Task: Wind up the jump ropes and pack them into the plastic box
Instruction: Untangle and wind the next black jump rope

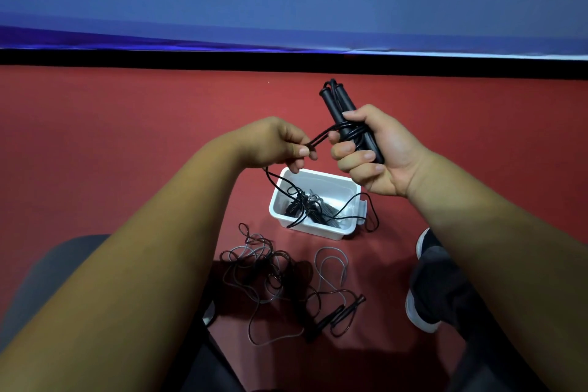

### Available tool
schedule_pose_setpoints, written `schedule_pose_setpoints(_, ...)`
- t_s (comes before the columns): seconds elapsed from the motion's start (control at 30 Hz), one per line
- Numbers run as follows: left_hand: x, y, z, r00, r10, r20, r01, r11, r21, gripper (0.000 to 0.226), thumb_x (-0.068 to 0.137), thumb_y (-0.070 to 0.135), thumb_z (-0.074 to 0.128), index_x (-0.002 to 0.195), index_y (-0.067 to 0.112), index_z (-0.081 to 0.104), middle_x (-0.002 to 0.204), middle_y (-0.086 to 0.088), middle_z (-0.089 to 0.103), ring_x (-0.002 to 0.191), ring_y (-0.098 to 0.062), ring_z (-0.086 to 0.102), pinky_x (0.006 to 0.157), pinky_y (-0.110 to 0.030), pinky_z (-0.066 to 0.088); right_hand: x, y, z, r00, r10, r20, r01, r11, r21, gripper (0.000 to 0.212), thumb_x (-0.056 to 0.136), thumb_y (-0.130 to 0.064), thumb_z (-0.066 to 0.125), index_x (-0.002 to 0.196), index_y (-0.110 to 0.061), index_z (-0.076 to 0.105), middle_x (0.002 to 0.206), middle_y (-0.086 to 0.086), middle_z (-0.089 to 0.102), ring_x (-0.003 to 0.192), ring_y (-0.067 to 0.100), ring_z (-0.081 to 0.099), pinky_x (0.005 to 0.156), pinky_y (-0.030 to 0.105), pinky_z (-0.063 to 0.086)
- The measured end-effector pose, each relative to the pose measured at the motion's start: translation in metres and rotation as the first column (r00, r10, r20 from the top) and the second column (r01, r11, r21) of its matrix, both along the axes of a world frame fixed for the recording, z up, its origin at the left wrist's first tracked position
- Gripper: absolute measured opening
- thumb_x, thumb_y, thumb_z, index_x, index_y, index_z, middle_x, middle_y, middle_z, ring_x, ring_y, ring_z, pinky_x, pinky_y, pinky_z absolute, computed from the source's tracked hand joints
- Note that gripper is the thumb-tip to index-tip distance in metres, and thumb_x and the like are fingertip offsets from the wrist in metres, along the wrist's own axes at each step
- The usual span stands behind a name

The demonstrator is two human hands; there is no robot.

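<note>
A red floor (95, 137) meets a black strip under a blue banner (286, 9). The left hand (273, 143) pinches a black cord (321, 136). Below it a loose rope (273, 277) lies tangled, just beside a white box (305, 227) holding coiled rope. The right hand (378, 153) grips two black handles (340, 105) with the cord wound round them.

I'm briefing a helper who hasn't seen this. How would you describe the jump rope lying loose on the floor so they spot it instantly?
On the red floor, find the white plastic box. Just nearer the person sprawls the loose jump rope, a tangle of thin cord. Unlike the held rope in the right hand, it is unwound and untouched.
</note>
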State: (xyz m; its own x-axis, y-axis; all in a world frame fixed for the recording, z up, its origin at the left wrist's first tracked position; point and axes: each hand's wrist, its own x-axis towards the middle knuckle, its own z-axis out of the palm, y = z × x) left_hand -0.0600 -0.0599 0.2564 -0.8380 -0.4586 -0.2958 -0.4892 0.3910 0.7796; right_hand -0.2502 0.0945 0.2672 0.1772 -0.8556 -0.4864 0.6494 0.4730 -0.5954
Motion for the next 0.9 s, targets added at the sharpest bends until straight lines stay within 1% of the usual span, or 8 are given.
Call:
schedule_pose_setpoints(0.03,0.002,-0.003,0.001,1.0,-0.001,-0.002,0.001,0.999,0.044,0.017,0.104,0.013,0.063,0.108,0.017,0.079,0.088,-0.008,0.076,0.075,-0.01,0.069,0.08,-0.026,0.057,-0.003,-0.002,0.0,0.998,-0.044,-0.052,0.044,0.999,0.014,0.028,0.096,-0.039,0.058,0.092,-0.012,0.059,0.075,-0.004,0.041,0.046,0.002,0.026,0.034,0.014,0.016)
schedule_pose_setpoints(0.07,0.004,-0.006,0.002,1.0,0.006,-0.008,-0.005,0.997,0.078,0.017,0.104,0.013,0.063,0.108,0.016,0.079,0.087,-0.007,0.074,0.074,-0.013,0.068,0.079,-0.028,0.058,-0.007,-0.003,0.0,0.991,-0.089,-0.1,0.093,0.995,0.027,0.027,0.096,-0.038,0.056,0.089,-0.012,0.057,0.075,-0.003,0.042,0.046,0.002,0.026,0.034,0.015,0.015)
schedule_pose_setpoints(0.23,0.005,-0.003,0.013,0.999,-0.054,-0.003,0.054,0.99,0.129,0.017,0.104,0.013,0.062,0.105,0.013,0.078,0.087,-0.003,0.072,0.067,-0.012,0.055,0.065,-0.021,0.05,-0.015,-0.008,-0.003,0.928,-0.297,-0.223,0.307,0.951,0.012,0.019,0.096,-0.029,0.055,0.09,-0.015,0.044,0.075,0.005,0.054,0.048,0.007,0.028,0.034,0.017,0.017)
schedule_pose_setpoints(0.43,0.003,-0.002,0.009,0.998,-0.056,-0.013,0.057,0.988,0.142,0.018,0.105,0.017,0.061,0.102,0.017,0.078,0.087,-0.003,0.072,0.07,-0.015,0.054,0.065,-0.024,0.048,-0.018,-0.008,0.001,0.908,-0.34,-0.244,0.352,0.936,0.005,0.022,0.097,-0.035,0.057,0.092,-0.016,0.046,0.075,0.005,0.055,0.048,0.006,0.028,0.032,0.016,0.018)
schedule_pose_setpoints(0.53,0.003,-0.005,0.006,1.0,-0.03,-0.006,0.03,0.996,0.084,0.018,0.106,0.019,0.061,0.103,0.018,0.079,0.087,-0.001,0.073,0.071,-0.014,0.057,0.07,-0.029,0.049,-0.015,-0.009,0.001,0.933,-0.293,-0.209,0.3,0.954,0.001,0.022,0.097,-0.036,0.055,0.093,-0.015,0.051,0.073,0.003,0.05,0.043,0.005,0.028,0.029,0.016,0.02)
schedule_pose_setpoints(0.63,0.002,-0.007,0.002,1.0,0.001,0.01,-0.001,1.0,0.013,0.019,0.106,0.02,0.06,0.103,0.02,0.078,0.086,0.002,0.075,0.07,-0.012,0.06,0.071,-0.031,0.051,-0.01,-0.008,0.003,0.965,-0.195,-0.173,0.196,0.981,-0.011,0.024,0.098,-0.037,0.054,0.089,-0.016,0.046,0.073,0.002,0.046,0.04,0.004,0.027,0.027,0.017,0.019)
schedule_pose_setpoints(0.73,-0.001,-0.004,-0.001,0.999,0.035,0.011,-0.034,0.998,-0.052,0.018,0.106,0.018,0.059,0.105,0.019,0.077,0.092,-0.006,0.077,0.07,-0.014,0.064,0.071,-0.032,0.056,-0.006,-0.005,0.004,0.99,-0.078,-0.119,0.079,0.997,0.006,0.024,0.097,-0.038,0.055,0.09,-0.016,0.049,0.073,0.0,0.044,0.04,0.002,0.028,0.029,0.015,0.015)
schedule_pose_setpoints(0.9,-0.005,0.001,-0.007,0.999,0.045,0.024,-0.041,0.992,-0.122,0.016,0.106,0.019,0.06,0.098,0.018,0.074,0.09,-0.002,0.077,0.078,-0.021,0.072,0.087,-0.051,0.061,0.001,0.002,0.0,0.994,0.112,-0.014,-0.111,0.991,0.069,0.036,0.089,-0.039,0.062,0.104,-0.006,0.056,0.073,-0.004,0.039,0.04,0.001,0.028,0.031,0.015,0.015)
